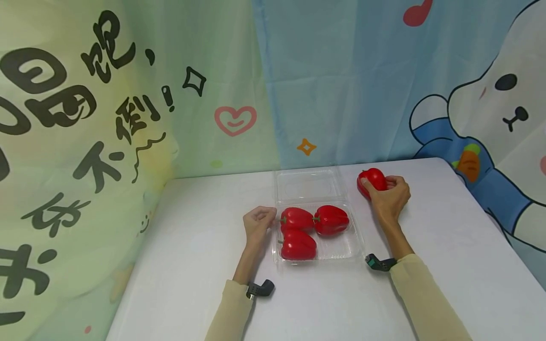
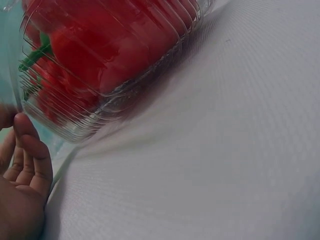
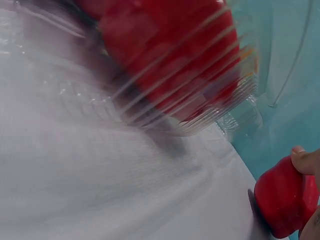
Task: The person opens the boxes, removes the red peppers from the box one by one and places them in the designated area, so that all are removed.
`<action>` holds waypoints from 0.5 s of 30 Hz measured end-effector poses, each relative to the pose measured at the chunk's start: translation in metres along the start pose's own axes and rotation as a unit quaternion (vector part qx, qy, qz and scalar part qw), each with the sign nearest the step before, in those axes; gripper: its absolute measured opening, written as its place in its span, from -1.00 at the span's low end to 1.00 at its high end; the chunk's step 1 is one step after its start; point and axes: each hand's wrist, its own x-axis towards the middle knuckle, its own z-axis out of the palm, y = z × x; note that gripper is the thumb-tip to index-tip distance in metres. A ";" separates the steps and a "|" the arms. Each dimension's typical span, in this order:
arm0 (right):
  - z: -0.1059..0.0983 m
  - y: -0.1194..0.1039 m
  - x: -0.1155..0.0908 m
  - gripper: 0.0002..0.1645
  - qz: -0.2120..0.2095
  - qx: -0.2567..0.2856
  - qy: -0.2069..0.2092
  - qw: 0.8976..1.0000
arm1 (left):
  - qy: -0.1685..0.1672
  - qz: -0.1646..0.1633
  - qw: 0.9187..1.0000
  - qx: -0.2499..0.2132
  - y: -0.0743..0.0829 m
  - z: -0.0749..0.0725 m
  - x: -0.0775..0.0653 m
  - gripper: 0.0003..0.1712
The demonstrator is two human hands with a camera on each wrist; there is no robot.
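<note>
A clear plastic clamshell box (image 1: 337, 246) lies with its lid (image 1: 309, 183) folded back. Inside it are three red bell peppers with green stems: one at back left (image 1: 297, 219), one at back right (image 1: 331, 219) and one at front left (image 1: 298, 245). My left hand (image 1: 259, 225) pinches the box's left rim between thumb and forefinger, as the left wrist view shows. To the right of the lid, my right hand (image 1: 390, 196) grips another red bell pepper (image 1: 372, 181), thumb on its near side. That pepper is beside the box, not in it.
The box stands on a white table (image 1: 204, 284). Behind and to the left hangs a printed cloth (image 1: 315, 94) that meets the table's back edge. Each wrist wears a small dark camera, the left one (image 1: 261, 288) and the right one (image 1: 379, 263).
</note>
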 end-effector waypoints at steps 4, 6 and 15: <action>0.001 0.000 -0.002 -0.04 -0.003 -0.004 -0.009 1.000 | 0.001 0.000 1.000 0.002 0.000 0.000 0.000 -0.82; 0.001 0.000 -0.003 -0.03 -0.005 -0.005 -0.009 1.000 | 0.002 0.000 1.000 0.004 0.000 0.000 0.000 -0.82; 0.004 0.001 -0.006 -0.03 -0.002 -0.013 -0.004 1.000 | 0.001 0.000 1.000 0.006 0.000 0.000 -0.001 -0.79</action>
